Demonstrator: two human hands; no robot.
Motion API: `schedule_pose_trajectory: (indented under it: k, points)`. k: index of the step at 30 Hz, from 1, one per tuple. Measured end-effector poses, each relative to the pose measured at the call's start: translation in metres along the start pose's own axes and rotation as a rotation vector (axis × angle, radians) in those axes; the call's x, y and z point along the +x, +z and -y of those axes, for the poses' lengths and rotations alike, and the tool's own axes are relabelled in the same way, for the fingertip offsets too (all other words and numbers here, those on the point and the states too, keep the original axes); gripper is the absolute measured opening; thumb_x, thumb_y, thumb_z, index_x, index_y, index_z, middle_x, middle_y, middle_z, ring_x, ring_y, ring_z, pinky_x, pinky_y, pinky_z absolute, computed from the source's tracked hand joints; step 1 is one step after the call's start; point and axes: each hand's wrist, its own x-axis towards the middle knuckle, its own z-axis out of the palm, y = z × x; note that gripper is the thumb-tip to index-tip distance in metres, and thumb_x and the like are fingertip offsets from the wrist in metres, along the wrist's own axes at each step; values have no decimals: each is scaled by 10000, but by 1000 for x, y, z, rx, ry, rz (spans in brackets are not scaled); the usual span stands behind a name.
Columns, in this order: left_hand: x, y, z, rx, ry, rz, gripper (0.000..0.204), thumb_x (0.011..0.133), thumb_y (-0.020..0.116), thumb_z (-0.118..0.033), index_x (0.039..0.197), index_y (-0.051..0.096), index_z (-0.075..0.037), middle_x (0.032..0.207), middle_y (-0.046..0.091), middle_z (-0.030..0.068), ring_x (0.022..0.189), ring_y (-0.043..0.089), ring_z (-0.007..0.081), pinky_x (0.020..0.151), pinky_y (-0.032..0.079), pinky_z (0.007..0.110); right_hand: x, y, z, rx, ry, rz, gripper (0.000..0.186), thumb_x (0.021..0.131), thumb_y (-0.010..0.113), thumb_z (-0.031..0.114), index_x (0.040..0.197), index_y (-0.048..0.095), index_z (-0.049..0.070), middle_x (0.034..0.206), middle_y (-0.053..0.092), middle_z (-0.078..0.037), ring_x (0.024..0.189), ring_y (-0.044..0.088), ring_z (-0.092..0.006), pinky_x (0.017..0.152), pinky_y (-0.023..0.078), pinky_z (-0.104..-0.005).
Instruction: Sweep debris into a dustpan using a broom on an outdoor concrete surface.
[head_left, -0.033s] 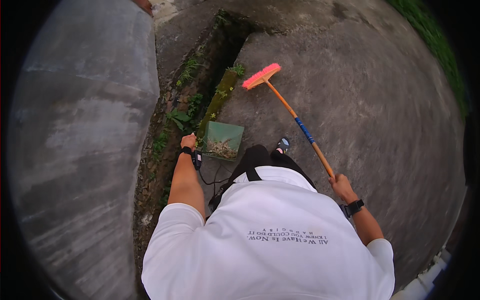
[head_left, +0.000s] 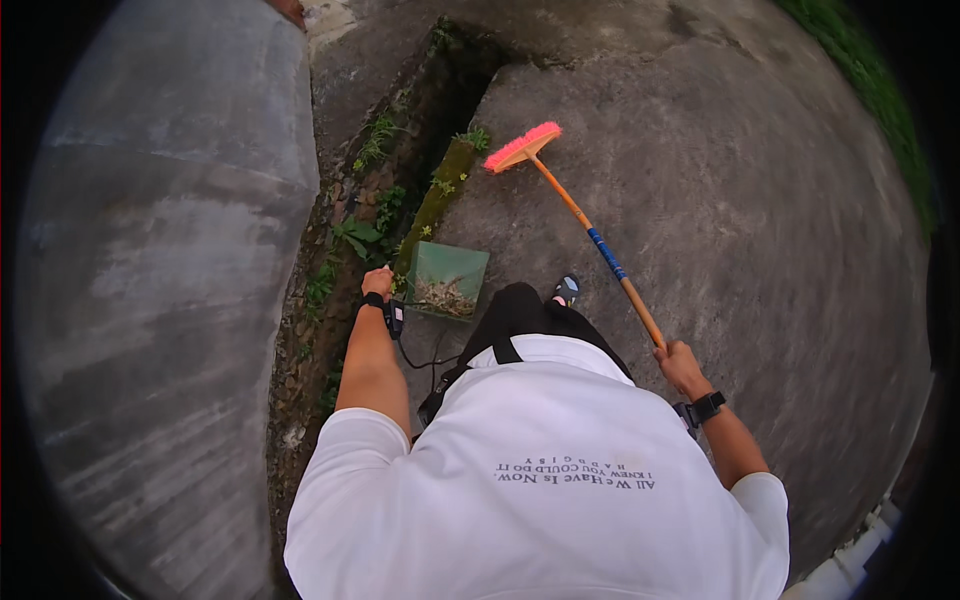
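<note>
In the head view, grips a long broom with an orange-brown pole, a blue band and pink bristles, using the right hand. Clamps the right fingers around the near end of the pole. Points the broom up and to the left, with the bristles far out over the rough grey ground. Cannot tell if touching the ground there.

Holds out the left hand with fingers curled in, just beside a square green dustpan. Cannot tell whether clamped on anything. Has the dustpan ahead of the legs, close to a green mossy strip next to a deep, dark ditch. Has dry brown bits lying inside the near part of the dustpan.

Wears a white T-shirt, black trousers and 2 black wristbands, 1 on each arm. Shows 1 grey-blue shoe.
</note>
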Motion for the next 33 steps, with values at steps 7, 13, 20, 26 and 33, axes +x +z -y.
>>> schedule_pose_trajectory:
  k: [7,13,20,26,33]
  points:
    - [8,26,-21,-14,140,-12,239,746,449,-285,765,598,-100,502,510,79,430,496,201,443,405,321,107,-5,35,-225,-160,-62,271,737,477,193,745,512,-76,632,533,-218,590,530,-348,558,421,-397]
    - [12,57,-70,-186,-37,131,284,788,407,-293,885,568,-80,472,486,53,358,444,134,353,349,283,89,-1,27,-403,-213,-32,192,719,507,146,705,496,-46,687,528,-243,657,522,-370,591,423,-399]
    - [21,85,-98,-277,-178,141,217,759,487,-275,794,558,-73,486,490,70,344,416,159,330,342,301,-10,-43,20,-275,5,173,229,684,503,165,739,517,-57,671,517,-246,673,520,-362,590,413,-379]
    - [22,106,-99,-412,-170,227,211,754,488,-260,825,548,-70,487,491,75,339,422,158,319,339,299,-39,-55,-36,-13,13,201,253,695,515,200,677,496,-52,632,503,-236,585,515,-332,510,383,-343]
    - [8,105,-108,-403,-196,149,206,729,518,-272,758,556,-72,476,490,78,339,425,163,335,352,297,24,-34,51,-152,-13,171,246,737,490,184,707,497,-60,606,518,-219,527,515,-306,491,393,-360]
